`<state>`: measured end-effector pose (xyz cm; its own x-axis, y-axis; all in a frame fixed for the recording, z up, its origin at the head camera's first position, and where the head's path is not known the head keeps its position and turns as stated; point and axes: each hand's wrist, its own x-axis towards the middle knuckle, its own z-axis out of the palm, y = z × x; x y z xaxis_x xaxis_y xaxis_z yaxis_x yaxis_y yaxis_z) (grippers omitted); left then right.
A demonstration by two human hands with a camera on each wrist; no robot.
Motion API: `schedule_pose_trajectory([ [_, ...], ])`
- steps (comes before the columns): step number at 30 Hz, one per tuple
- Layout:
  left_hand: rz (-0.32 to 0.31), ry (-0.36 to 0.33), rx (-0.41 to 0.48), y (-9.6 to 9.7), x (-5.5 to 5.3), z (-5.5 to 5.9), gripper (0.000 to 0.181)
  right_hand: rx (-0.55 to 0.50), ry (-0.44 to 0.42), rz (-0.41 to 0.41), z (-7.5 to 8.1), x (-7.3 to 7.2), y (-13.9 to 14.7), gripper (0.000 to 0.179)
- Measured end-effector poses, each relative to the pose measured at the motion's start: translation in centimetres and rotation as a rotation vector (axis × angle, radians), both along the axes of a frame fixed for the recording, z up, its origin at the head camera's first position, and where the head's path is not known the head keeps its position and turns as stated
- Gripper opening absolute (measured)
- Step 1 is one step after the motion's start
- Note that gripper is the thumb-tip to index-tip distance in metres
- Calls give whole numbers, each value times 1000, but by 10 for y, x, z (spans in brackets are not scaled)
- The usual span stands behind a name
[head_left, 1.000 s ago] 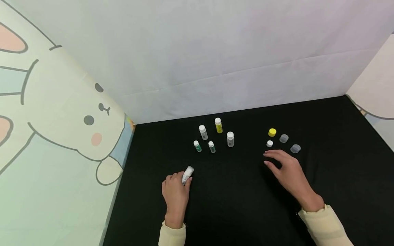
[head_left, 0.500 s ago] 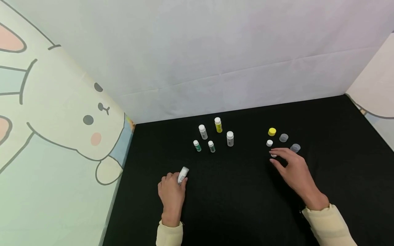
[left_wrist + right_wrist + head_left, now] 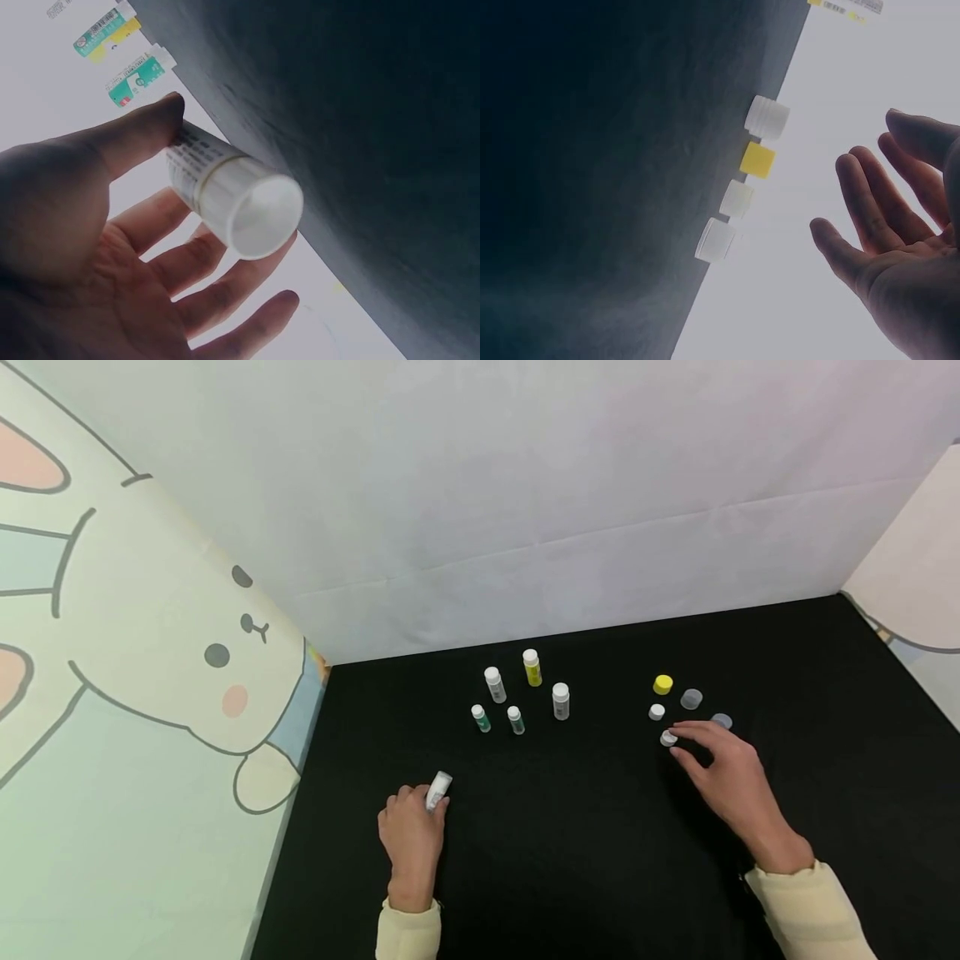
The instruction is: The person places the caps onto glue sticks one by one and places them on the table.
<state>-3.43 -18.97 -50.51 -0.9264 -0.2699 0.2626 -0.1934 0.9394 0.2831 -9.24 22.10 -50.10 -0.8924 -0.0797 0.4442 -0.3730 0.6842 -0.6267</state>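
My left hand [image 3: 411,831] grips a small white bottle [image 3: 438,791] between thumb and fingers, above the black table, with the bottle leaning to the right. In the left wrist view the bottle [image 3: 225,191] carries printed text, and its pale round end looks hollow. Over on the right, my right hand [image 3: 731,772] has thumb and index finger apart, beside a small white cap [image 3: 668,739] on the table. The right wrist view finds this hand [image 3: 900,232] with parted fingers and nothing in them. Whether a fingertip touches the cap, I cannot tell.
Standing bottles fill the table's middle: a yellow one [image 3: 532,669], two white ones [image 3: 495,685] and two green ones [image 3: 481,718]. By the right hand lie a yellow cap [image 3: 662,684], another white cap [image 3: 656,712] and translucent caps [image 3: 692,699]. A pale wall [image 3: 540,585] borders the back.
My left hand has shifted slightly left with the bottle. My right hand has moved right, and a white cap that was out of sight now shows on the table at its fingertips.
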Motion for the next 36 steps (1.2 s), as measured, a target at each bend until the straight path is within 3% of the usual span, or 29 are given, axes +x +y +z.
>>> schedule_pose_trajectory([
  [14,11,-63,-1,-1,0,-1,20,23,-19,-19,-1,-1,10,31],
  [36,27,-73,4,0,0,0,22,43,-51,-58,-4,-7,29,28],
])
